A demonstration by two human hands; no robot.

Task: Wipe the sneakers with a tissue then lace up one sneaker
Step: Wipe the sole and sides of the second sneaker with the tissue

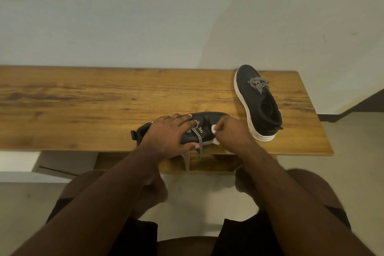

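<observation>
Two black knit sneakers, white rubber soles, on wood-grain counter (pixel 83 97). Near sneaker (pixel 209 122), lower centre of frame: left hand (pixel 168 134) lies flat over it, fingers straight; right hand (pixel 232 131) pinches crumpled white tissue (pixel 214 129) against its upper. Far sneaker (pixel 259 102), right of frame. Judged: wiping underway; speckled flat laces (pixel 196 133) hang loose, lacing remains

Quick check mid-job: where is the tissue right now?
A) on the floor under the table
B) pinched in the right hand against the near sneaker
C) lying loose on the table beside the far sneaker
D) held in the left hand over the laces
B: the white tissue shows in the right hand, pressed against the near sneaker, while the left hand rests flat on that sneaker.
</observation>
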